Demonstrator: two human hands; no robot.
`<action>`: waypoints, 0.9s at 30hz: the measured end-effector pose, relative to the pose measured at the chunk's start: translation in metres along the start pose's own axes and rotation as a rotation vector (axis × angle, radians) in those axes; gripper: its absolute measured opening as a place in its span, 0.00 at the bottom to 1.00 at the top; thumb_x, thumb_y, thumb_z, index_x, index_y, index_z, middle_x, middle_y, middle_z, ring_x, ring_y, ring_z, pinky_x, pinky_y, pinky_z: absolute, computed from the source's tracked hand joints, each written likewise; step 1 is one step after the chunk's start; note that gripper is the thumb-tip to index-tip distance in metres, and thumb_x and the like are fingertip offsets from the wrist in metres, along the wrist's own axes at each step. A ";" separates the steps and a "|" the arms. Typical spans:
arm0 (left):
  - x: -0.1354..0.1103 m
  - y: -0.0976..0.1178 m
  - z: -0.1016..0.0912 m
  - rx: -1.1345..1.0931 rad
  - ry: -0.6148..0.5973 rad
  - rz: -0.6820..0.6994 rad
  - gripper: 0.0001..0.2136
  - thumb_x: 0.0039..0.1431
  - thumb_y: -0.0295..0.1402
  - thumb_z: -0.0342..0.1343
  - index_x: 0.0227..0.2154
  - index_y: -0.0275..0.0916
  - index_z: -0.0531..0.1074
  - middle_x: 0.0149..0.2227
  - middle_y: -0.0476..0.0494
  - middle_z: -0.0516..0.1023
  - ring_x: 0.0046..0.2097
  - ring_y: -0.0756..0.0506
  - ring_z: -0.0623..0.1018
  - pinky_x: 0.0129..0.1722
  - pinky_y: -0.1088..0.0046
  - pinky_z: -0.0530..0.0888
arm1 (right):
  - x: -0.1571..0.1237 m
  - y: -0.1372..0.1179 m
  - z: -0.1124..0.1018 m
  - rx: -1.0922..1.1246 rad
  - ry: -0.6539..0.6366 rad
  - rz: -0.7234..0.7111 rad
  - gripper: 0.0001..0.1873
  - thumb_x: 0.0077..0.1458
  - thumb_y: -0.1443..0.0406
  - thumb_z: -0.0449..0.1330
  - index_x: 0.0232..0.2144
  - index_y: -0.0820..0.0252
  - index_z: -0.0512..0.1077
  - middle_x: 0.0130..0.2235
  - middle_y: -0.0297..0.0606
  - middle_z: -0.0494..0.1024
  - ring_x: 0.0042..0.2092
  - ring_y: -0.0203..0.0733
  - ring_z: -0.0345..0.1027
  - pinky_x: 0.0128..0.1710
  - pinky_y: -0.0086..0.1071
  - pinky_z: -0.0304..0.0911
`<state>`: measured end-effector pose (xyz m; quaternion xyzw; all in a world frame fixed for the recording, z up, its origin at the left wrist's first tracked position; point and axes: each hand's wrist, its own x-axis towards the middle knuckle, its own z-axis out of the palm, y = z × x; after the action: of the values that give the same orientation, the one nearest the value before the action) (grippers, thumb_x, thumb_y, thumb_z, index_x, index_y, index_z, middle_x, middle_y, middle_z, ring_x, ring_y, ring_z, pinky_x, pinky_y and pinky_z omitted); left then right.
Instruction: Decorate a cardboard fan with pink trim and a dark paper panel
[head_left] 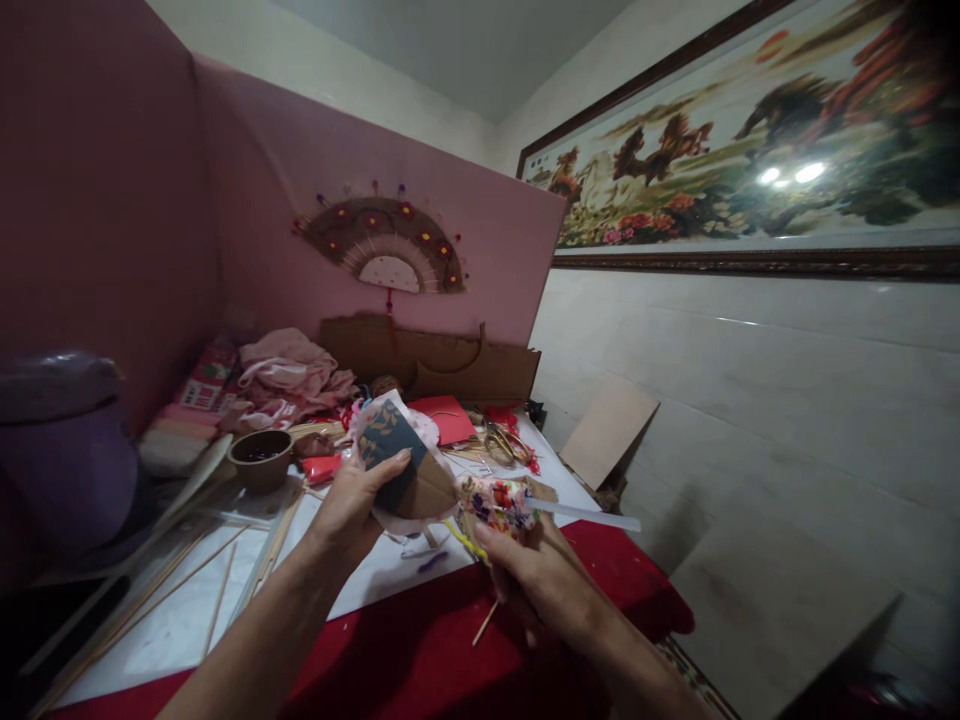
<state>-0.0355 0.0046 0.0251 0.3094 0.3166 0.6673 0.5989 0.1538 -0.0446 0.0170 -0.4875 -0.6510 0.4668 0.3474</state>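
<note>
My left hand (356, 505) grips a rounded piece of cardboard (427, 485) with its thumb on the front. The card is partly dark blue with a gold leaf print and partly bare brown, and pale pink fabric (426, 425) shows around its edge. In my right hand (536, 565) is a glue gun (496, 503) with a colourful floral pattern, and a translucent glue stick (592, 514) juts out of its back. The gun's front end is at the right edge of the cardboard; whether they touch I cannot tell. Yellow yarn (466, 540) hangs below.
Gold-handled scissors (504, 445), red paper (444, 418) and a brown bowl (260, 462) lie beyond my hands. Thin wooden sticks (217, 595) are at the left. A decorated fan (382, 240) is on the pink board (495, 240) behind. Red cloth (405, 640) covers the near edge.
</note>
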 end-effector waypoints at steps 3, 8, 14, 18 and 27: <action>0.000 0.000 0.000 0.005 0.005 -0.011 0.17 0.43 0.23 0.63 0.40 0.35 0.71 0.32 0.42 0.80 0.29 0.46 0.79 0.32 0.70 0.76 | 0.001 -0.002 0.000 0.000 -0.015 -0.032 0.28 0.56 0.52 0.51 0.11 0.62 0.61 0.10 0.27 0.59 0.09 0.27 0.51 0.06 0.21 0.44; 0.004 0.000 -0.004 -0.022 0.018 -0.018 0.12 0.44 0.23 0.62 0.34 0.34 0.72 0.33 0.42 0.80 0.31 0.45 0.79 0.33 0.68 0.77 | 0.001 0.008 -0.001 -0.037 0.011 0.009 0.29 0.55 0.50 0.50 0.10 0.61 0.59 0.09 0.28 0.58 0.09 0.28 0.52 0.07 0.21 0.46; 0.003 0.002 -0.004 -0.038 0.068 -0.013 0.10 0.44 0.21 0.61 0.33 0.34 0.73 0.32 0.42 0.80 0.30 0.45 0.79 0.33 0.69 0.77 | -0.001 0.010 -0.001 -0.008 0.012 0.043 0.28 0.54 0.48 0.50 0.12 0.61 0.59 0.10 0.26 0.58 0.09 0.27 0.51 0.06 0.20 0.46; 0.003 0.001 -0.003 -0.055 0.050 -0.015 0.11 0.43 0.21 0.62 0.32 0.34 0.73 0.32 0.41 0.80 0.31 0.44 0.80 0.33 0.68 0.77 | -0.002 0.005 -0.003 -0.005 0.018 0.057 0.29 0.55 0.48 0.50 0.12 0.61 0.60 0.09 0.26 0.58 0.09 0.27 0.51 0.06 0.20 0.46; 0.003 0.002 -0.002 -0.044 0.056 -0.022 0.12 0.43 0.21 0.62 0.34 0.34 0.73 0.32 0.42 0.80 0.30 0.45 0.79 0.33 0.71 0.76 | 0.002 0.007 -0.002 0.009 -0.012 0.028 0.29 0.55 0.49 0.50 0.12 0.62 0.61 0.08 0.27 0.58 0.09 0.27 0.51 0.06 0.20 0.45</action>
<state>-0.0389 0.0076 0.0258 0.2736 0.3217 0.6760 0.6039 0.1575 -0.0414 0.0110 -0.4922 -0.6440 0.4774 0.3393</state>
